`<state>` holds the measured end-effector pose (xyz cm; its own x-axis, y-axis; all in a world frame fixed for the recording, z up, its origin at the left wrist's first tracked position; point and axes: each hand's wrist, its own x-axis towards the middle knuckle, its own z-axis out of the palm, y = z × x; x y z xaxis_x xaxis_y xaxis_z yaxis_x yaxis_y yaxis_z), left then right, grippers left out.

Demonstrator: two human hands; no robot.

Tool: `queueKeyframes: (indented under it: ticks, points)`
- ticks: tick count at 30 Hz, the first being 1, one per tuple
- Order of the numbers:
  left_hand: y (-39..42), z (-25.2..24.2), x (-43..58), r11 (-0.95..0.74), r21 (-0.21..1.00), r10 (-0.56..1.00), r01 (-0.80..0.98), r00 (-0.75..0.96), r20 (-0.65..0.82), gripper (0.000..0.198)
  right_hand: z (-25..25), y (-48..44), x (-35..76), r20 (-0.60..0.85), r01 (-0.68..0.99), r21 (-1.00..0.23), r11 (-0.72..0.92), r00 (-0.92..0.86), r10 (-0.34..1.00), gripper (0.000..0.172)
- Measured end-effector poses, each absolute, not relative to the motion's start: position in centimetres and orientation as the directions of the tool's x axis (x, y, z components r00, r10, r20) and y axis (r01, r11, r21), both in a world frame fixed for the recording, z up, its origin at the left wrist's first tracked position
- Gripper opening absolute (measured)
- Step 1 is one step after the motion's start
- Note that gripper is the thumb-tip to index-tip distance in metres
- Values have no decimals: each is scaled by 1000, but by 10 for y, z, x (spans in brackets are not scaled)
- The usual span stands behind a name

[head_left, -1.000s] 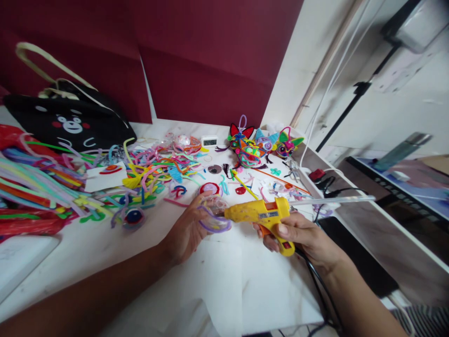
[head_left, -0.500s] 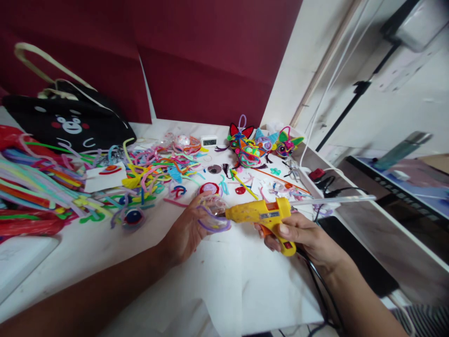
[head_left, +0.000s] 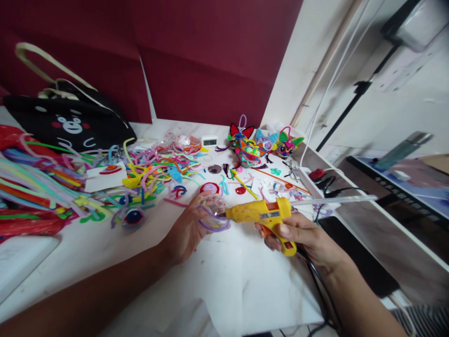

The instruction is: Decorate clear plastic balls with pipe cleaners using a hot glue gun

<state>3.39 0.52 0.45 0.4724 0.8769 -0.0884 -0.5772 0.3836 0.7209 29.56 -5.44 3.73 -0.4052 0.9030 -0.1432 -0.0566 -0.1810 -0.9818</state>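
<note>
My left hand is closed on a clear plastic ball, which has a purple pipe cleaner curved along its lower side. In my right hand is a yellow hot glue gun, with the fingers wrapped round its handle near the orange trigger. The gun's nozzle points left and meets the ball; whether it touches the surface I cannot tell. A clear glue stick juts from the gun's back end. Just behind the ball lies a red and lilac pipe cleaner coil.
Loose pipe cleaners cover the table's left, before a black bag. Finished colourful animal-faced ornaments stand at the back, right of a small digital clock. A black phone-like slab and the gun's cable lie at right.
Almost nothing differs. Both hands, the ball and the glue gun keep nearly the same place.
</note>
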Motion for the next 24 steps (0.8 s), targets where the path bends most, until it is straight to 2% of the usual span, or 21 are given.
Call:
queueKeyframes:
  ticks: [4,9,13,19,24]
  points:
    - [5,3,34,377,732,881,-567,463,-95,45,39,-55,294,-144,-43,-984,-176,-402,904,45]
    - [5,0,34,366,747,880,-555,467,-85,52,41,-55,292,-137,-49,-984,-170,-397,907,46]
    - [4,0,35,365,743,883,-562,461,-86,50,43,-54,290,-141,-30,-986,-166,-390,910,46]
    - [3,4,38,382,756,898,-532,407,-167,47,44,-53,289,-119,-37,-989,-147,-412,903,46]
    - [2,6,37,390,748,897,-537,404,-178,45,44,-52,288,-118,-35,-989,-146,-420,900,46]
